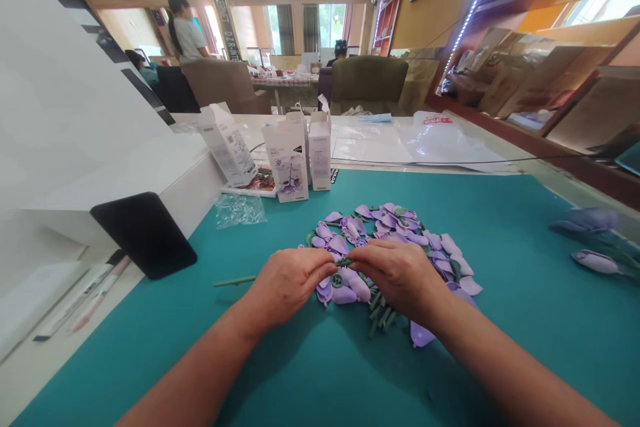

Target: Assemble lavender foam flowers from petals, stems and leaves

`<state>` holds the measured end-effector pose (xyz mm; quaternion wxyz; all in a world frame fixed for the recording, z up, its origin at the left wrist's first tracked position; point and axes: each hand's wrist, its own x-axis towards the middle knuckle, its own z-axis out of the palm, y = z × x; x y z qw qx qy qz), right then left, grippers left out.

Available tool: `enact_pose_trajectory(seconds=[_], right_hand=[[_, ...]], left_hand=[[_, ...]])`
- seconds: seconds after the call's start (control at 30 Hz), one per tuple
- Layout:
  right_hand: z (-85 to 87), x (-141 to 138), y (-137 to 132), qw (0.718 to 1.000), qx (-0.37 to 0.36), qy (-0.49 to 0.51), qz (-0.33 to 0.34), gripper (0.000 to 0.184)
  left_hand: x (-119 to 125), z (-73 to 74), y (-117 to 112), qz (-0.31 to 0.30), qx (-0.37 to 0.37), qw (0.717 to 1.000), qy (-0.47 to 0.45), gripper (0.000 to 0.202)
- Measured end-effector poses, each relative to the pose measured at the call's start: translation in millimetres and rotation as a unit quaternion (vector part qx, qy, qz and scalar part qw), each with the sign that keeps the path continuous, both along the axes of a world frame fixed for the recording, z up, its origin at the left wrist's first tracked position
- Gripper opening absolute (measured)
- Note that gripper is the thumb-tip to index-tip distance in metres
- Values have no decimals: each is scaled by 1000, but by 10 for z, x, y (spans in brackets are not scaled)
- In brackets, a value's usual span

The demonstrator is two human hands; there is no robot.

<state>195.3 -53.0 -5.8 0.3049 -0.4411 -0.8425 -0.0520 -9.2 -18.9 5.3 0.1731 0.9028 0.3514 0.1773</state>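
Note:
In the head view my left hand (287, 287) pinches a thin green plastic flower stem (235, 281), whose free end sticks out to the left. My right hand (403, 273) meets it fingertip to fingertip, closed on a small dark green part at the stem's other end. Whether that part is joined to the stem is hidden by my fingers. Just beyond and beneath both hands lies a heap of purple plastic petals (393, 219) with green bits among them. Several short green stem pieces (383, 315) lie below my right hand, near a loose purple petal (423, 335).
White boxes (287, 160) stand at the back left beside a crumpled clear bag (240, 211). A black tablet-like panel (145, 235) leans at the left, with pens (103, 293) nearby. Purple flowers (595, 260) lie at the right of the green mat (525, 347). People are in the background.

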Motion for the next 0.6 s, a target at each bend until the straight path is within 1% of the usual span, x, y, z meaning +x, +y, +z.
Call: enact_pose_trajectory(seconds=[0.17,0.3,0.37,0.5,0.6], right_hand=[[-14,-25,30,997,-62,36,-17,13],[-1,-15,81,985,-143,93,1,13],[23,8,89,979,-169,117,4,12],[82,59,74,975,-180,126,-7,12],[91,71,59,983,-171,62,-5,14]], left_hand=[[7,-34,4,14,14,1000,8,33],[17,-55,17,23,7,999,23,31],[16,-54,23,18,1,1000,19,30],[5,-39,29,17,-5,1000,8,30],[3,-36,28,9,1,1000,13,28]])
